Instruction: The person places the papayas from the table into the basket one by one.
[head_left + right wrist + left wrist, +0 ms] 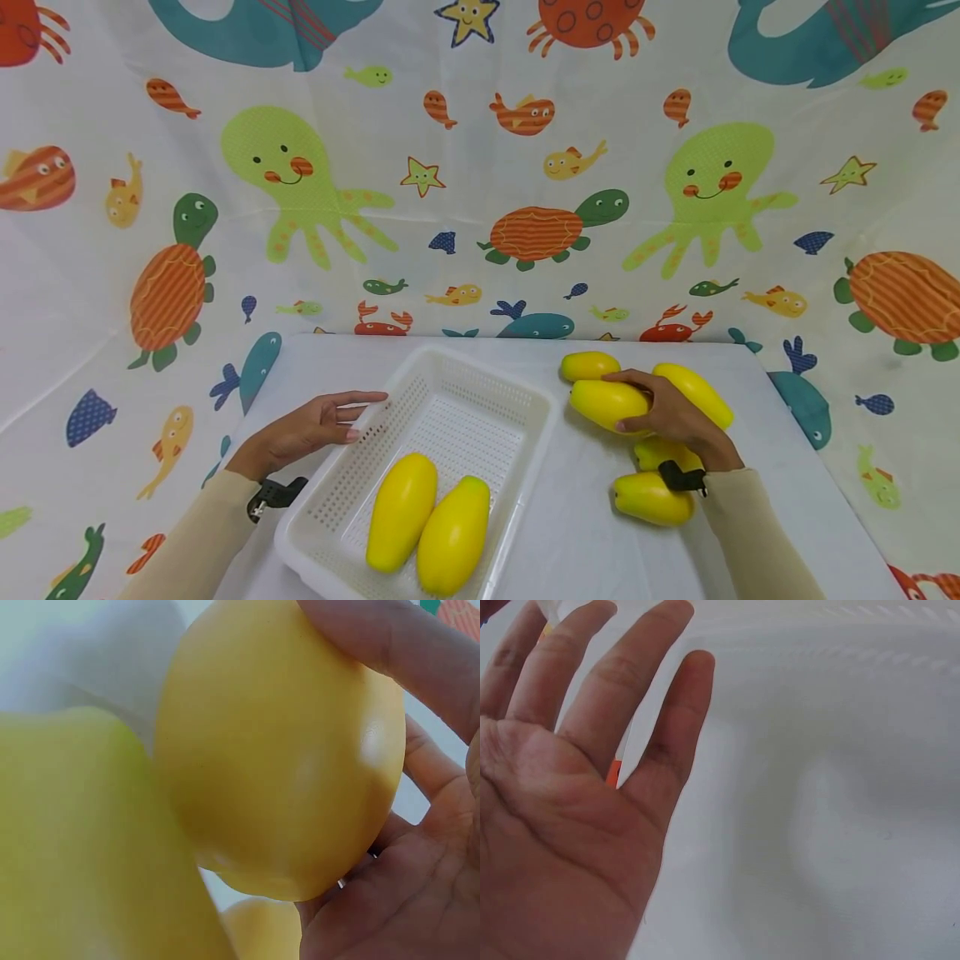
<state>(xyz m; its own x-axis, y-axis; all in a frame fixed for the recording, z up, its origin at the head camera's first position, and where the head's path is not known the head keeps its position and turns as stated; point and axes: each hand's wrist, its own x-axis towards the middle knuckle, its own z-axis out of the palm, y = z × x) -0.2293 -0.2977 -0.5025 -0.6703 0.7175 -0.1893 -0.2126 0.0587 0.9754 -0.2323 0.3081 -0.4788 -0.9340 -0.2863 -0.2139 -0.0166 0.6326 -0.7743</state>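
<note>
My right hand (pixel 671 408) grips a yellow papaya (pixel 609 405), thumb on one side and fingers on the other. In the right wrist view the held papaya (pixel 277 750) fills the middle, with another yellow papaya (pixel 67 840) close at its left. My left hand (pixel 315 425) has its fingers extended at the left rim of a white plastic basket (pixel 536 467); in the left wrist view the hand (pixel 570 802) holds nothing. Inside the basket, two papayas, a left one (pixel 402 512) and a right one (pixel 453 536), lie side by side at the near end.
Around my right hand lie more papayas: one behind (pixel 588 365), one to the right (pixel 693 393), one partly hidden under the wrist (pixel 660 454) and one nearest me (pixel 652 500). A white cloth (pixel 573 533) covers the table. Behind it hangs a sea-animal printed curtain (pixel 465 167).
</note>
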